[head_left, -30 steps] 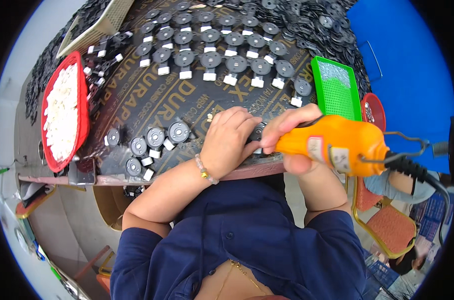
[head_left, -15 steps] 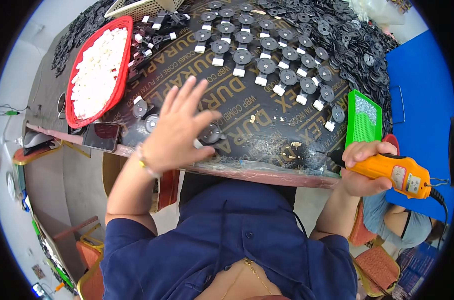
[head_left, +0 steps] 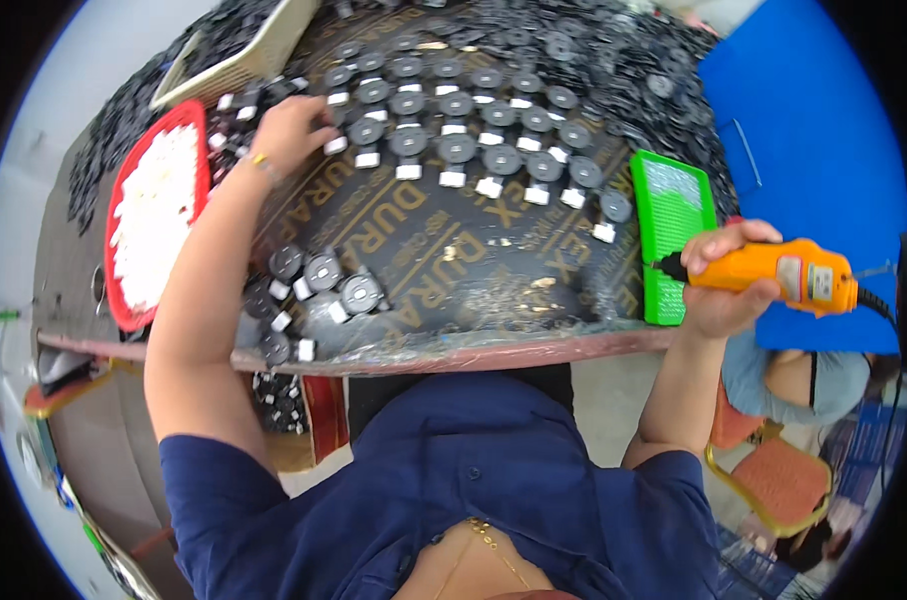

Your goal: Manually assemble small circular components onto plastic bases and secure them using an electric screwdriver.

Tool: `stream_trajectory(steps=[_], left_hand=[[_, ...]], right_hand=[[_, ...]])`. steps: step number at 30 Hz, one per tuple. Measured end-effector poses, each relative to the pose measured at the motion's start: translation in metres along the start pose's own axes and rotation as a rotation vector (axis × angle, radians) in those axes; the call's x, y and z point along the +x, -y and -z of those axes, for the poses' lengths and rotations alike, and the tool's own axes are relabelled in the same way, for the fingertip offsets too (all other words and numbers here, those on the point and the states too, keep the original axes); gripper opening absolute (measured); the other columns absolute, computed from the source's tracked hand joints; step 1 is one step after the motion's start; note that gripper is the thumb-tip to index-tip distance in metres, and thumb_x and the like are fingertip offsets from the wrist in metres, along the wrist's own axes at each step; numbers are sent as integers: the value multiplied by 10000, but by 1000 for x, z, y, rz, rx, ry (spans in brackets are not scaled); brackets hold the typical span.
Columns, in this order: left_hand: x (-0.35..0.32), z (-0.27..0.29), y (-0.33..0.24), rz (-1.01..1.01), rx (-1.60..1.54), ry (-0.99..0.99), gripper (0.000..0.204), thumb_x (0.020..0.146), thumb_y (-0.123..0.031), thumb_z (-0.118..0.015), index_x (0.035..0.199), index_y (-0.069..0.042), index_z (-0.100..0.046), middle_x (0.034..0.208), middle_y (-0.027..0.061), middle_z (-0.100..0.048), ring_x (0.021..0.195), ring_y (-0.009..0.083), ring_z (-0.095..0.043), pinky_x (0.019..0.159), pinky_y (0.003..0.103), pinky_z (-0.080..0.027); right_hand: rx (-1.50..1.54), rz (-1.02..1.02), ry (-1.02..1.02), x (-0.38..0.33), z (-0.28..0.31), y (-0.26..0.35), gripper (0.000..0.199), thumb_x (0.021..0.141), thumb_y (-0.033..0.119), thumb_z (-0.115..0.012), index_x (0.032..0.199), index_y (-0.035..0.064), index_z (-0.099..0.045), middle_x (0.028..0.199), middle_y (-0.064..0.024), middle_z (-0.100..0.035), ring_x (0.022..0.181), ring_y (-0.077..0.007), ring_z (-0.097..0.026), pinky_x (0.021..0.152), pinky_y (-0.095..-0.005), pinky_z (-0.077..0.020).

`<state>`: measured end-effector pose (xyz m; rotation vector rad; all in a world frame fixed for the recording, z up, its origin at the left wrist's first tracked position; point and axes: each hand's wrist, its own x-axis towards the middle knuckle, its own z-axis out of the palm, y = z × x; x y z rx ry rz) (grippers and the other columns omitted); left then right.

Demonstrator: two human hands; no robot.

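Note:
My right hand [head_left: 731, 280] is wrapped round an orange electric screwdriver [head_left: 799, 277] with a black nose and a cable. Its tip points left, over the green tray [head_left: 666, 238], which holds small silvery screws at its far end. At the left end of the rows of black disc parts [head_left: 458, 148], my left hand [head_left: 292, 135] has its fingers curled over one part, whose white block [head_left: 336, 145] shows below the fingertips. Each disc in the rows has a white block on its near side. Closer to me, beside my left forearm, several similar disc parts [head_left: 324, 272] lie in a loose cluster.
A red basket [head_left: 114, 235] of white pieces stands left of my arm. Behind it is a cream basket [head_left: 299, 35]. Heaps of black parts [head_left: 614, 60] cover the far table. A blue panel [head_left: 814, 150] stands at the right; another person [head_left: 814, 385] sits beyond it.
My left hand has moved from the near cluster, where it was spread, to the far left end of the rows. My right hand has brought the screwdriver tip over the green tray.

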<state>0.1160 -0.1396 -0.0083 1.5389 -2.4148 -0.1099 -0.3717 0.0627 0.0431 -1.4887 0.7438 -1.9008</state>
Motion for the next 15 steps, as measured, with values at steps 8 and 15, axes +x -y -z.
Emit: stream_trajectory(steps=[8,15], left_hand=[[-72,56,-167,-189,-245,-125,527,658,-55,-837,1142,-28,-632,1071,162,-679,1025,359,-638,890,432,-495],[-100,-5,-256,-243,-383,25,501,696,-112,-836,1153,-61,-637,1112,128,-661,1121,324,-603,954,425,-451]], right_hand=[[-320,-14,-228,66,111,-34,390,989,363,-642,1129,9,-557,781,-85,-619,647,-182,-590,608,-309,-510],[-453,-49,-224,95,117,-71,307,1000,309,-628,1091,22,-570,795,-100,-658,643,-168,-626,616,-304,-520]])
